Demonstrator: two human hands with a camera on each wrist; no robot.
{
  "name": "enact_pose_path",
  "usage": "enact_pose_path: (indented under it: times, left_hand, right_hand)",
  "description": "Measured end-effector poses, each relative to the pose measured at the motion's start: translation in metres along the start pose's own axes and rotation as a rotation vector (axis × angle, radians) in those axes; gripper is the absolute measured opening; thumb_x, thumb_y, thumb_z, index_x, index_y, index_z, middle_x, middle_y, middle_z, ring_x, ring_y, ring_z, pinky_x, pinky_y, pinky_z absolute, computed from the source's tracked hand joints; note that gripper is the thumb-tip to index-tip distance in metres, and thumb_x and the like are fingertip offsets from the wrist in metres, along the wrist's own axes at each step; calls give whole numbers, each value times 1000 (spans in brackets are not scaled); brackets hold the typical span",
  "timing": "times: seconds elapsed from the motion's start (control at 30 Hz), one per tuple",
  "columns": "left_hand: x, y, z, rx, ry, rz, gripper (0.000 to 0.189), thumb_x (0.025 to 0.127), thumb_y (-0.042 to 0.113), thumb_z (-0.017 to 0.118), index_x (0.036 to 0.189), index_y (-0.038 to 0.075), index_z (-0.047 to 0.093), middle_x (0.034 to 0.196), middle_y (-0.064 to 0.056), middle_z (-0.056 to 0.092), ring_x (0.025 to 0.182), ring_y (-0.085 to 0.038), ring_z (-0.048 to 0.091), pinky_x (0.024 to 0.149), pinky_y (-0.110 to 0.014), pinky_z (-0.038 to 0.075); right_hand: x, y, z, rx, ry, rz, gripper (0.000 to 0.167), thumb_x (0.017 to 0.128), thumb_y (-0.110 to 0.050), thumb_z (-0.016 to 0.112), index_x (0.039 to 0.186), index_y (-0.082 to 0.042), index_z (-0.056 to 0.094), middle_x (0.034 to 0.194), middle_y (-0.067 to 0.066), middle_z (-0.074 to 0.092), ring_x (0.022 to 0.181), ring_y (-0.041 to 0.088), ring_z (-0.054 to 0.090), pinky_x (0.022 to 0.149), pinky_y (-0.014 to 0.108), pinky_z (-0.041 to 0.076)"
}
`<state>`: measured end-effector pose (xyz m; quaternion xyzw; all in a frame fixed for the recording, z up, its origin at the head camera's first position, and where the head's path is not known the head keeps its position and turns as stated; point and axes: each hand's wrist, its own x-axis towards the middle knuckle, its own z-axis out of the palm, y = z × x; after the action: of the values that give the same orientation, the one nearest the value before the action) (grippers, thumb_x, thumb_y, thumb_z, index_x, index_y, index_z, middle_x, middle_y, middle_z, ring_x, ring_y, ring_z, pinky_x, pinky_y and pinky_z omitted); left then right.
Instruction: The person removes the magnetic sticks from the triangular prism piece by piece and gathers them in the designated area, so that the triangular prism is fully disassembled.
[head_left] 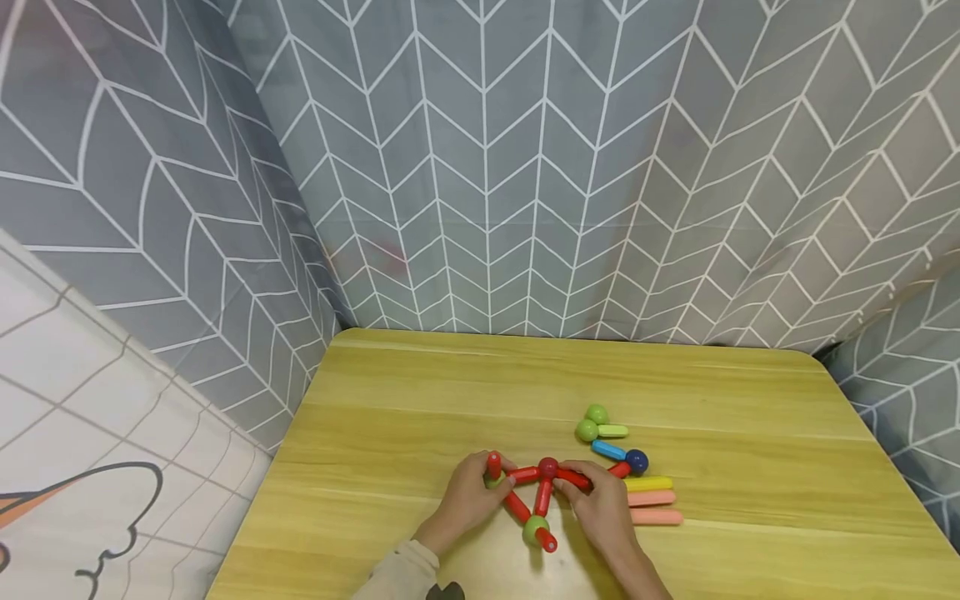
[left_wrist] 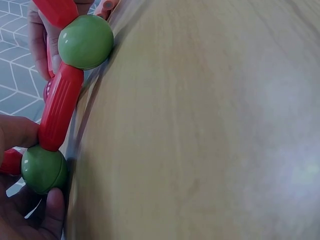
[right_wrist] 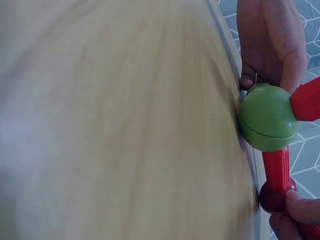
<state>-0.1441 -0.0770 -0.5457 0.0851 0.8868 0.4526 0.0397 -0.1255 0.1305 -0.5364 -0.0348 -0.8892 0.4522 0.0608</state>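
Note:
A triangle of red rods lies on the table, joined by a dark red ball (head_left: pixel 548 468) and two green balls, the front one (head_left: pixel 536 531) with a short red rod (head_left: pixel 547 542) pointing toward me. My left hand (head_left: pixel 471 493) grips the left corner, where its fingers partly hide the other green ball (left_wrist: pixel 44 169) and a red rod (head_left: pixel 493 463) stands upright. Between these green balls runs a ribbed red rod (left_wrist: pixel 61 107). My right hand (head_left: pixel 602 507) pinches a red rod (head_left: pixel 573 478) at the dark red ball, its thumb close against that ball in the right wrist view.
Right of the hands lie two loose green balls (head_left: pixel 587 430), a light green stick (head_left: pixel 612 431), a blue rod (head_left: pixel 608 450), a navy ball (head_left: pixel 637 461) touching a red rod (head_left: pixel 619 470), a yellow rod (head_left: pixel 654 483) and two pink rods (head_left: pixel 657 517). Patterned curtains border the wooden table (head_left: pixel 450 375).

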Motion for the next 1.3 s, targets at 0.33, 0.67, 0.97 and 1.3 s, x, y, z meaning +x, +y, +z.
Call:
enact_pose_path:
  times: [0.33, 0.67, 0.97, 1.3]
  left_hand:
    - [0, 0, 0, -7, -2, -16, 13, 88, 18, 74, 100, 18, 75, 98, 1, 72, 101, -21, 63, 86, -36, 48]
    - [0, 1, 2, -12, -4, -28, 13, 88, 19, 74, 100, 19, 75, 94, 3, 70, 94, -14, 59, 81, -30, 45]
    - [-1, 0, 3, -7, 7, -24, 18, 88, 19, 73, 106, 20, 74, 100, 2, 73, 100, -19, 62, 85, -35, 47]
    - [-1, 0, 3, 18, 27, 23, 22, 89, 19, 73, 110, 25, 74, 101, 5, 73, 103, -20, 63, 87, -33, 47]
  right_hand:
    - [-2, 1, -1, 8, -21, 6, 21, 81, -5, 81, 100, -13, 79, 100, 4, 79, 96, 20, 72, 78, 20, 55]
    - [-4, 3, 0, 10, -18, 37, 19, 82, -9, 81, 100, -15, 79, 100, 3, 79, 99, 21, 73, 81, 23, 56]
    - [-10, -1, 0, 40, -47, 85, 22, 86, -9, 78, 107, -12, 77, 106, 7, 78, 99, 20, 72, 76, 18, 54]
    - [-20, -12, -25, 169, -25, 191, 29, 91, -10, 72, 120, -5, 71, 111, 14, 76, 94, 10, 72, 72, 16, 56]
